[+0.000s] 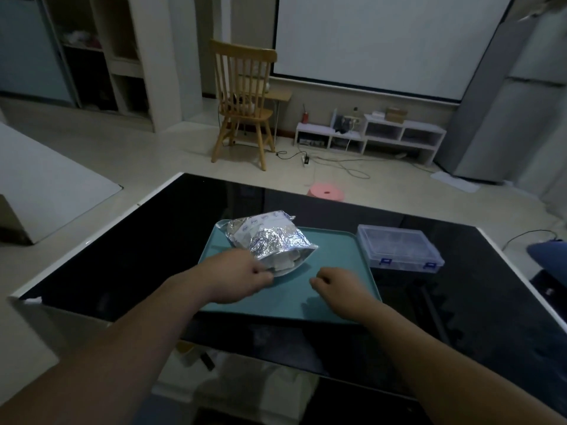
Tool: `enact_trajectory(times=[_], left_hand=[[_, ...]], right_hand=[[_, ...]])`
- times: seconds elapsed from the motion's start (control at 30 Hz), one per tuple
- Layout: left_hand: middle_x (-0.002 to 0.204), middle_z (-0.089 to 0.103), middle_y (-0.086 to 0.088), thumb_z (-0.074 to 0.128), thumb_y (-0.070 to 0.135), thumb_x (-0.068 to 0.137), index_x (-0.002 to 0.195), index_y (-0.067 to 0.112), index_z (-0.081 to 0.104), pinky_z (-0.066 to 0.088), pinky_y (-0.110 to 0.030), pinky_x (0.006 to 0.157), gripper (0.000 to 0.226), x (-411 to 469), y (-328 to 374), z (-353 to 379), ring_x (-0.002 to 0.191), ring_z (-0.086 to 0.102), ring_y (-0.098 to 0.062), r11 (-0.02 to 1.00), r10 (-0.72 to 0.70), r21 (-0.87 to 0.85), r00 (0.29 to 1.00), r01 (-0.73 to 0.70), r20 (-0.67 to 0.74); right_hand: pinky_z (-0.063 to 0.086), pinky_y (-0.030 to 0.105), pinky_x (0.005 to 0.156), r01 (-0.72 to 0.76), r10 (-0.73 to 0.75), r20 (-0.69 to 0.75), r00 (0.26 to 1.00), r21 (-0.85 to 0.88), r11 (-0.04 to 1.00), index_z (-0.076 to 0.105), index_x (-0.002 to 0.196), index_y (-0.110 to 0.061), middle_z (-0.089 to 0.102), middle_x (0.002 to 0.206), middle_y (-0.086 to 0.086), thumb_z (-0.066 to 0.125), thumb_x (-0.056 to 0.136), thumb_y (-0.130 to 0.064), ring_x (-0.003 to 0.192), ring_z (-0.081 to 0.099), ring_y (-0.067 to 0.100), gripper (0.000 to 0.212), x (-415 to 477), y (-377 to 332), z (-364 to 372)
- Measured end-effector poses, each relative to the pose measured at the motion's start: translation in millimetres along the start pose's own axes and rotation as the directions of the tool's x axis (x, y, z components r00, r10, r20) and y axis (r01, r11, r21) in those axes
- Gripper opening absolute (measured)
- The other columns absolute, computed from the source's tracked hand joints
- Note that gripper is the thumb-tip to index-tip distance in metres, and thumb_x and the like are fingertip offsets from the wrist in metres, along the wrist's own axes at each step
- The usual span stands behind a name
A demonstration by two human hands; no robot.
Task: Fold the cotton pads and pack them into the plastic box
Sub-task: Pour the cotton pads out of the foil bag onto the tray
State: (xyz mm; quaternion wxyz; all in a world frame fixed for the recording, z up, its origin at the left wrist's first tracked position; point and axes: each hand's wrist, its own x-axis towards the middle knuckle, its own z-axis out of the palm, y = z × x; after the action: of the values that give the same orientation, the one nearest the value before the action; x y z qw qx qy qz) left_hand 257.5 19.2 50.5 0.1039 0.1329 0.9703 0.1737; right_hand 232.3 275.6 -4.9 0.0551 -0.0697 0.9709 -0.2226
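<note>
Cotton pads show as a white wad in the open mouth of a crinkled foil bag, not yet in the plastic box. Behind everything, a large white screen covers the far wall, with a low white shelf on the floor beneath it. A glossy black table fills the middle of the view, and beyond its far edge stand 1 wooden chair and 1 pink stool. On the table lies a teal tray. The foil bag rests on the tray's far left part, its mouth turned toward the person and its back end reaching over the tray's far rim. Just beside the tray's right edge, on the bare table, sits the clear plastic box, lid down, with 2 blue latches on its near side. The left hand has its fingers curled and pinches the near left edge of the bag's mouth. The right hand is over the tray, near the bag but apart from it, its fingers loosely curled and holding nothing.
</note>
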Motion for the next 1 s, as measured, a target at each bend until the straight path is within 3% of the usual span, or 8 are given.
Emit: enact_trajectory(times=[0.07, 0.13, 0.23, 0.3, 0.5, 0.73, 0.9, 1.0], left_hand=[[0.081, 0.066, 0.007, 0.06, 0.056, 0.093, 0.081, 0.021, 0.065, 0.053, -0.037, 0.075, 0.037, 13, 12, -14, 0.08, 0.062, -0.015, 0.992, 0.061, -0.087, 0.96, -0.088, -0.273], [0.112, 0.061, 0.012, 0.063, 0.072, 0.079, 0.11, 0.034, 0.063, 0.048, -0.04, 0.093, 0.049, 33, 13, -15, 0.108, 0.055, -0.014, 0.994, 0.112, 0.05, 0.877, -0.1, -0.466], [0.161, 0.025, 0.004, 0.05, 0.089, 0.06, 0.153, 0.047, 0.025, 0.022, -0.056, 0.12, 0.106, 62, 1, 2, 0.151, 0.02, -0.024, 0.99, 0.052, 0.142, 0.948, -0.007, -0.315], [0.168, 0.014, 0.003, 0.053, 0.077, 0.071, 0.157, 0.047, 0.016, 0.017, -0.061, 0.121, 0.098, 76, -6, 14, 0.155, 0.016, -0.025, 0.986, 0.026, 0.169, 0.97, 0.016, -0.242], [0.156, 0.045, 0.007, 0.04, 0.034, 0.1, 0.151, 0.039, 0.042, 0.042, -0.048, 0.106, 0.052, 79, 2, 11, 0.131, 0.054, -0.024, 0.996, -0.023, 0.071, 0.91, 0.058, -0.415], [0.145, 0.055, 0.009, 0.022, 0.052, 0.093, 0.145, 0.042, 0.047, 0.043, -0.049, 0.106, 0.059, 64, 29, 13, 0.125, 0.057, -0.021, 0.999, -0.042, -0.043, 0.926, 0.027, -0.375], [0.141, 0.056, 0.0, 0.044, 0.069, 0.092, 0.136, 0.035, 0.06, 0.038, -0.045, 0.115, 0.058, 86, -1, 9, 0.131, 0.053, -0.021, 0.899, -0.274, -0.431, 0.862, 0.072, -0.427], [0.151, 0.051, -0.005, 0.052, 0.071, 0.091, 0.15, 0.024, 0.048, 0.04, -0.045, 0.115, 0.075, 97, -20, 21, 0.135, 0.053, -0.026, 0.74, -0.431, -0.632, 0.883, 0.23, -0.184]], right_hand=[[0.053, 0.039, 0.079, 0.078, -0.076, -0.039, 0.996, 0.071, 0.994, 0.073, 0.095, -0.016, 0.07, 0.09, -0.001, 0.056, 0.105, -0.032, 0.084, 0.063, 0.021, 0.026, 17, -7, -5], [0.051, 0.035, 0.088, 0.163, -0.153, -0.083, 0.985, 0.132, 0.978, 0.076, 0.113, -0.021, 0.07, 0.107, -0.004, 0.055, 0.105, -0.022, 0.098, 0.063, 0.016, 0.022, 29, -17, -4], [0.045, 0.029, 0.099, 0.223, -0.194, -0.155, 0.969, 0.198, 0.954, 0.069, 0.134, -0.02, 0.066, 0.128, -0.005, 0.055, 0.104, -0.014, 0.117, 0.061, 0.015, 0.033, 41, -24, 6], [0.047, 0.032, 0.102, 0.216, -0.183, -0.174, 0.968, 0.193, 0.957, 0.065, 0.138, -0.019, 0.067, 0.132, 0.001, 0.056, 0.103, -0.014, 0.119, 0.062, 0.02, 0.036, 50, -25, 13], [0.047, 0.032, 0.082, 0.19, -0.127, -0.243, 0.962, 0.256, 0.948, 0.064, 0.129, -0.019, 0.068, 0.117, 0.001, 0.053, 0.105, -0.022, 0.099, 0.064, 0.02, 0.027, 52, -26, 11], [0.054, 0.036, 0.08, 0.018, 0.024, -0.079, 0.997, 0.491, 0.871, 0.053, 0.135, -0.023, 0.069, 0.121, -0.003, 0.062, 0.093, -0.06, 0.102, 0.067, 0.021, 0.056, 48, -36, 1], [0.054, 0.028, 0.072, -0.023, 0.026, 0.002, 1.0, 0.509, 0.861, 0.051, 0.125, -0.024, 0.066, 0.115, -0.006, 0.073, 0.088, -0.036, 0.095, 0.066, 0.016, 0.044, 54, -28, -4], [0.062, 0.039, 0.081, -0.055, 0.025, 0.059, 0.998, 0.594, 0.803, 0.051, 0.122, -0.023, 0.068, 0.117, -0.004, 0.076, 0.079, -0.036, 0.1, 0.069, 0.019, 0.052, 57, -27, 0]])
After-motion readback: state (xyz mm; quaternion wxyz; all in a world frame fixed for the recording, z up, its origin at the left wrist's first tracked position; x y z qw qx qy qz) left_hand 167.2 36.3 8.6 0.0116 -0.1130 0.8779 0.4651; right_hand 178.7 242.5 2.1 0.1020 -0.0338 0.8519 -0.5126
